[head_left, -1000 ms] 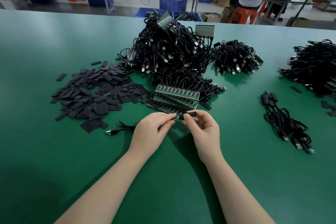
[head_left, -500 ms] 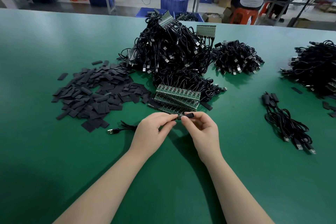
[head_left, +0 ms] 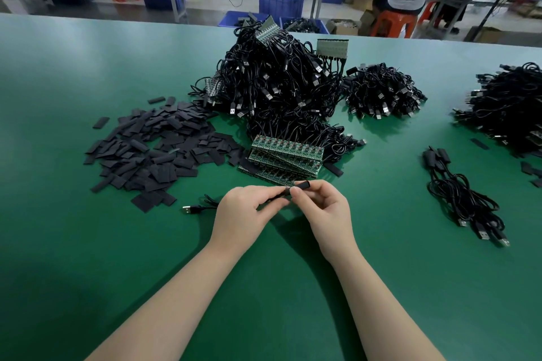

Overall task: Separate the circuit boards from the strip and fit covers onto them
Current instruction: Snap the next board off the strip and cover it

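Now sleeving, frame centre: right hand [head_left: 322,208] pinches black cover [head_left: 299,185]; left hand [head_left: 245,214] pinches board end, board itself hidden; best keep cover aligned, push straight; strips [head_left: 286,158] just above hands.

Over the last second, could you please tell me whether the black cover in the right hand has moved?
Cannot tell: the black cover sits at the near edge of the green circuit board strips as before, pinched by the right hand; any shift is too slight.

both forearms fwd, converging; left grip [head_left: 243,214] & right grip [head_left: 322,208] fingers curled, thumb-forefinger pinch, tips nearly meeting.
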